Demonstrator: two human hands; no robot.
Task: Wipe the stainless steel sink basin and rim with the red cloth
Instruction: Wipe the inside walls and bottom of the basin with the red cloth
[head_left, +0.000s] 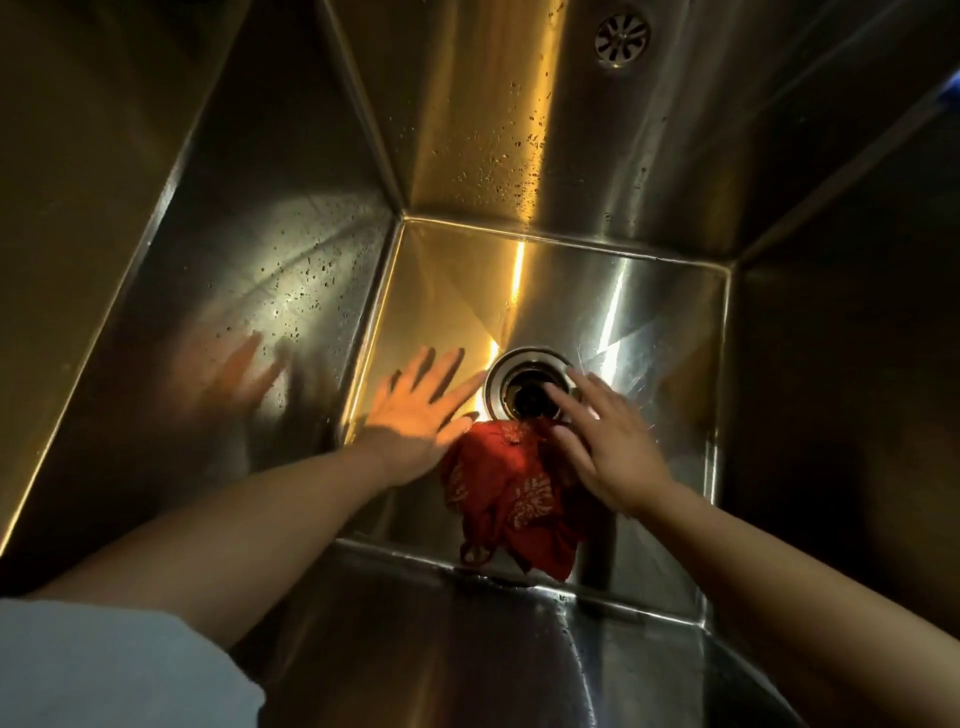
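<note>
Deep inside the stainless steel sink basin, the red cloth lies bunched at lower centre just below the drain, with left hand and right hand both spread flat, gripping nothing; wiping probably next requires gathering the cloth.

A deep stainless steel sink basin, with a round drain, an overflow grille and droplet-speckled walls, marks this as a kitchen or utility wash area.
</note>
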